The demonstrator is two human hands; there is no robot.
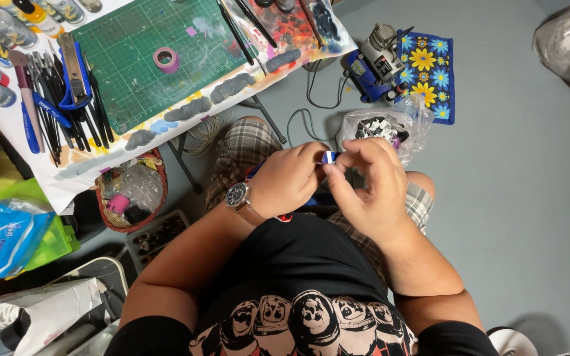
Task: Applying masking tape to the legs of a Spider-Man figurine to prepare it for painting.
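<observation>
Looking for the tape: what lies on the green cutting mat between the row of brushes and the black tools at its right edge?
A purple tape roll lies on the cutting mat there, in the head view.

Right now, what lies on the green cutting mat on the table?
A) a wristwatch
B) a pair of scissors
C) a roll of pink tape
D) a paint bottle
C: a roll of pink tape lies alone on the green cutting mat; the wristwatch is on the left hand's wrist.
</observation>
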